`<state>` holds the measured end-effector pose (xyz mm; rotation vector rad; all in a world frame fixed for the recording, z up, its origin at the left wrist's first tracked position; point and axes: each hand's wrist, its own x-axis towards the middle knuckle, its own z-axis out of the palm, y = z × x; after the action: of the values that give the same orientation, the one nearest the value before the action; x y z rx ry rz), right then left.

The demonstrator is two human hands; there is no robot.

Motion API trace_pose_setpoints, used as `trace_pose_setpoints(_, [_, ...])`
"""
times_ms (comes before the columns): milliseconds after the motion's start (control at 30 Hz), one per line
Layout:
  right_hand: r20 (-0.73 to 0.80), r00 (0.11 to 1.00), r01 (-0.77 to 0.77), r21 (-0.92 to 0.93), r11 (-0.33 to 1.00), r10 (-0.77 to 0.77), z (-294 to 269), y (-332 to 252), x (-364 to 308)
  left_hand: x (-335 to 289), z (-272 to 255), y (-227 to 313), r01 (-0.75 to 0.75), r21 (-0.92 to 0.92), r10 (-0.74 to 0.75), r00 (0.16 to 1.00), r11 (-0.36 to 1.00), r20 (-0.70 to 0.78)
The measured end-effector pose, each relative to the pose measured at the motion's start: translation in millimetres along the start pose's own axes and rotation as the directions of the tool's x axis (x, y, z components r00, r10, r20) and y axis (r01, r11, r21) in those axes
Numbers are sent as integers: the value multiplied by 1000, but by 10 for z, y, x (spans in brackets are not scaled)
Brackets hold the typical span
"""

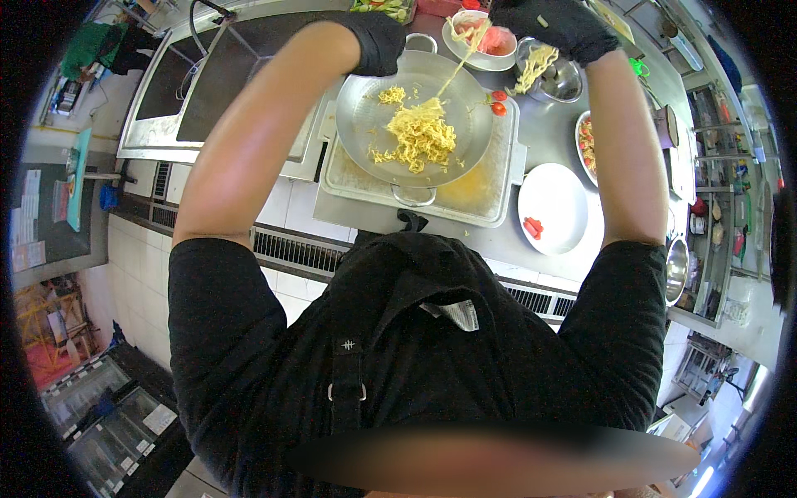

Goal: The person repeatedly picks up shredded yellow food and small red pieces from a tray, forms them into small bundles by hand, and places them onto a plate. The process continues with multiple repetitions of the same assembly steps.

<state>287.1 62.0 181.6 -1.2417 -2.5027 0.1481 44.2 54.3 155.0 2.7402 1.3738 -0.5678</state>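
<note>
A wide metal pan (357, 116) holds a heap of yellow noodles (419, 137), with loose bits scattered around it. At the pan's far left rim is my left hand (378, 43) in a black glove; its fingers are hidden, and whether it touches the rim I cannot tell. My right hand (554, 29), also black-gloved, is closed on noodles (535, 68) that dangle at the edge of a metal bowl (561, 81). More strands (469, 37) stretch from the pan up toward this hand, passing over a white bowl (477, 62) with pink-red contents.
Under the pan lies a pale rectangular tray (498, 191). To its right are a white plate (564, 199) with red pieces and a dish of mixed food (587, 145). Red pieces (498, 103) lie by the pan's right rim. Sliced green vegetables (383, 10) stand at the far edge.
</note>
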Motion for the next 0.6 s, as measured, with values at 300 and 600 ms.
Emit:
trace_pose_setpoints(300, [-27,996,-91,-13,996,90,-399,-343,201,-49,401,-306,-355,-902,-34,927,245,-374])
trace_pose_setpoints(600, [-47,990,-127,102,987,133,-250,-559,254,86,949,301,-508,-861,-278,830,-15,-484])
